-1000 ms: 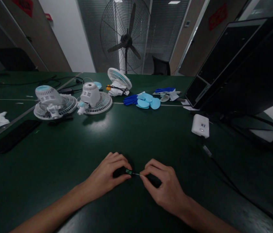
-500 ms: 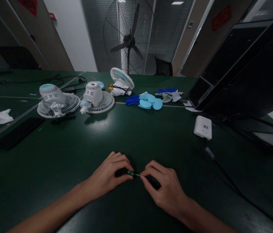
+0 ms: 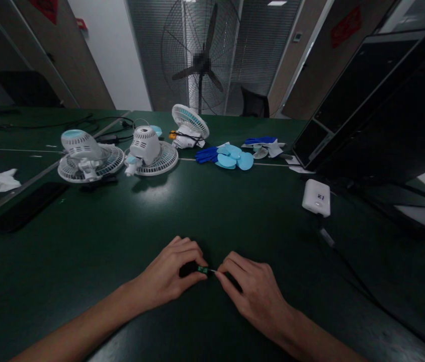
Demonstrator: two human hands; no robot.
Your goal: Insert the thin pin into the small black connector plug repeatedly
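Observation:
Between the fingertips of my left hand (image 3: 176, 269) is a small dark piece with green patches (image 3: 202, 270), which looks like a little circuit board. A thin silvery rod (image 3: 213, 271) sticks out from its right end. My right hand (image 3: 252, 284) is closed, with thumb and forefinger pinching the far end of this rod. Whether rod and green piece are joined or only touching is too small to tell. Both hands are low over the dark green table (image 3: 220, 216), near its front.
Two white fans (image 3: 84, 156) (image 3: 150, 153) and a third fan (image 3: 189, 125) lie at the back left. Light-blue fan blades (image 3: 235, 157) rest on blue gloves (image 3: 206, 155). A white box (image 3: 316, 197) with a cable stands right, before a large black monitor (image 3: 378, 100).
My right hand has shifted slightly left, and less of the rod shows between the two hands. My left hand stays nearly still.

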